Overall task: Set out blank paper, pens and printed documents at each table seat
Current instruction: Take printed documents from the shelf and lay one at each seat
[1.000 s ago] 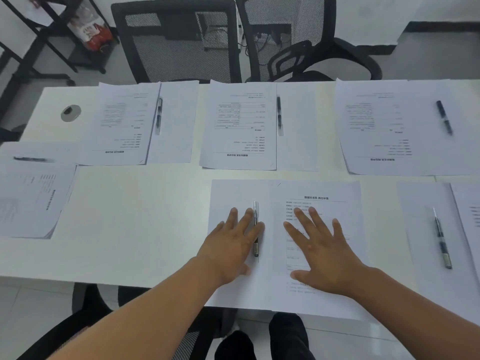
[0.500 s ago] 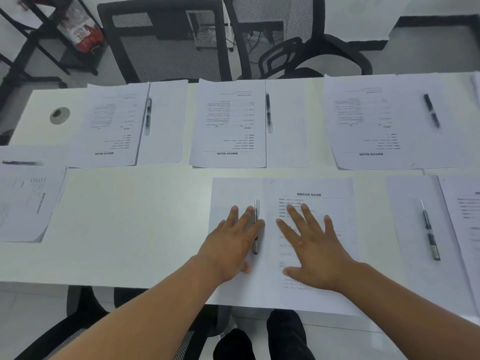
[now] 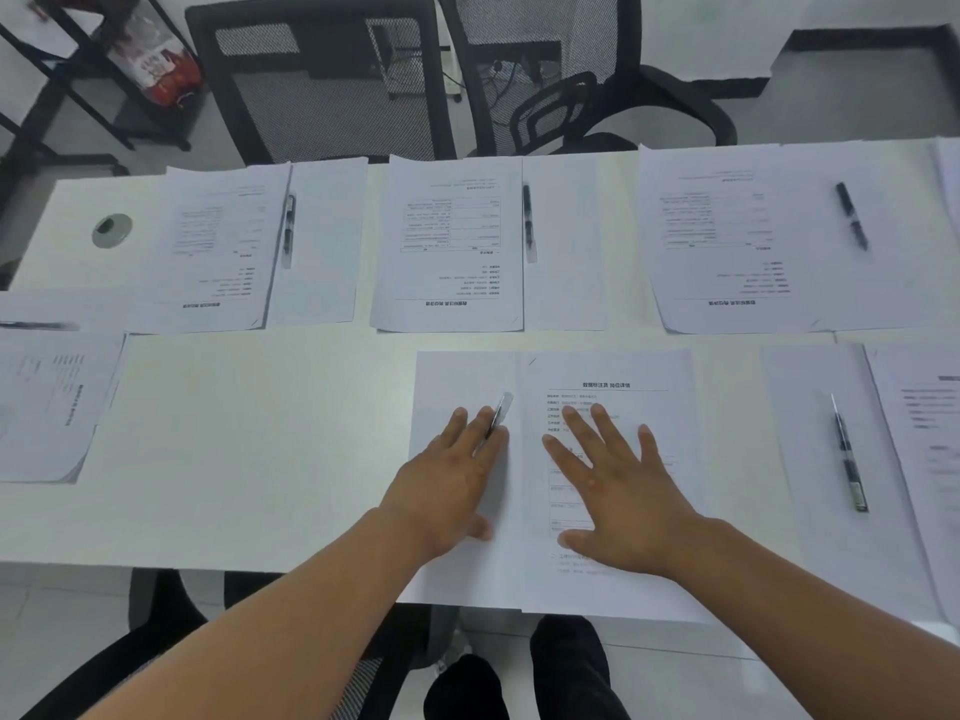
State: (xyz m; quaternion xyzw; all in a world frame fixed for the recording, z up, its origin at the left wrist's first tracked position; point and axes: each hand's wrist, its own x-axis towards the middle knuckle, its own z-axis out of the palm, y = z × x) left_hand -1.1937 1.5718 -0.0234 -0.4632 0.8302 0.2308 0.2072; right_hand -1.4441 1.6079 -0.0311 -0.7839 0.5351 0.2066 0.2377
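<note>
Close to the counter's (image 3: 260, 433) near edge, the left hand (image 3: 447, 491) lies flat, fingers spread over a pen (image 3: 497, 415) on blank paper (image 3: 462, 387), while the right hand (image 3: 618, 501) presses open-palmed on the printed document (image 3: 649, 407) beside it.

Even, soft overhead light, faint shadows, wide-angle bowing at edges, slight motion blur throughout.

A single head-worn wide-angle camera looked forward and steeply down from above the person's own forearms. It sat close over the left hand (image 3: 451, 491) and right hand (image 3: 621, 504), facing across the table (image 3: 249, 459) toward chairs (image 3: 317, 80) beyond the hands.
</note>
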